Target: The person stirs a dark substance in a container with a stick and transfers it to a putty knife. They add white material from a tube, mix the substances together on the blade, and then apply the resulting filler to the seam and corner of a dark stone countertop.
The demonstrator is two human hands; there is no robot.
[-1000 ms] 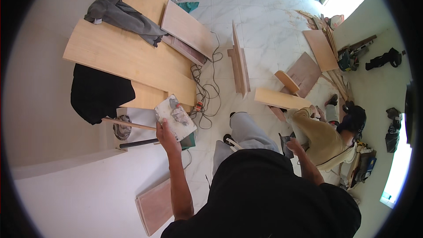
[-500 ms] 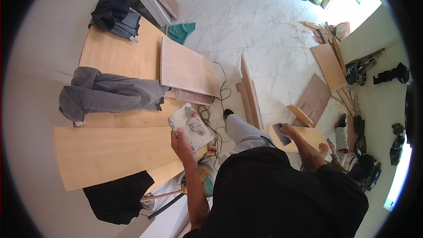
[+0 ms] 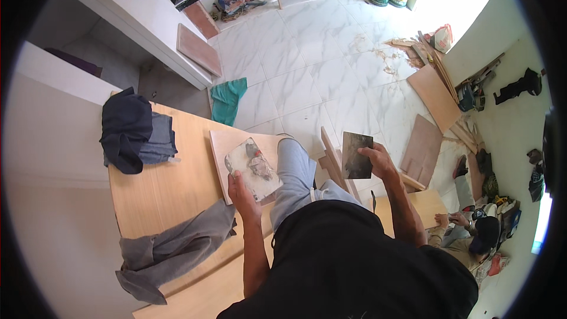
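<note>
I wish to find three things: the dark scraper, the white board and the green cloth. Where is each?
Dark scraper [image 3: 354, 159], head view: middle of its blade.
White board [image 3: 262, 189], head view: bare lower part.
Green cloth [image 3: 227, 100], head view: its middle.

Black short-sleeved fabric top, loose cut, matte, looks plain across the back and shoulders. Wide black right sleeve stops on the upper arm; left sleeve mostly cut off by the lower edge. Both forearms bare, left and right. Pale grey soft-cloth trousers, loose, creased at the thighs. Thin whitish cord-like strip near the waist, too small to tell exactly.
</note>
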